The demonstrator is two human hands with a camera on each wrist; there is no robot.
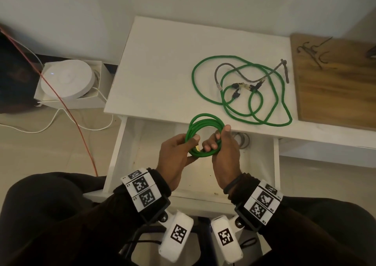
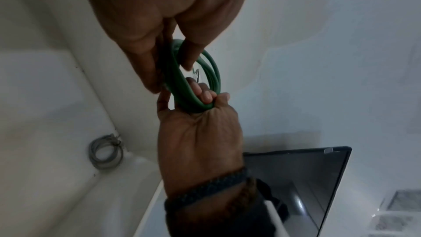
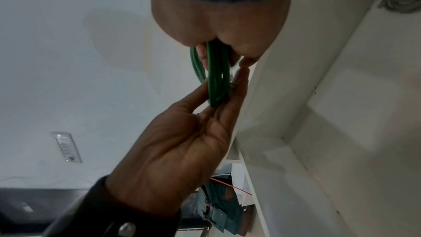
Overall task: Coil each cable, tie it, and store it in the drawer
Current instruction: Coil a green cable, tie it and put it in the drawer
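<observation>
Head view shows my left hand [image 1: 177,154] and right hand [image 1: 221,150] both clamped on a green coil [image 1: 203,123], fingers curled round opposite sides of it, held just above the open drawer [image 1: 262,164]. I count several loops gathered; I see no tie on this coil, so I judge the tying step in hand or pending. One grey coil [image 2: 104,152] already lies in a drawer corner, seemingly bound at one side: stored. On the tabletop [image 1: 158,62] a loose green cable [image 1: 240,91] sprawls uncoiled, tangled with a short grey cable [image 1: 244,76] and small dark pieces I cannot identify. My assessment: one cable done, one coiled but not stowed, at least two outstanding.
</observation>
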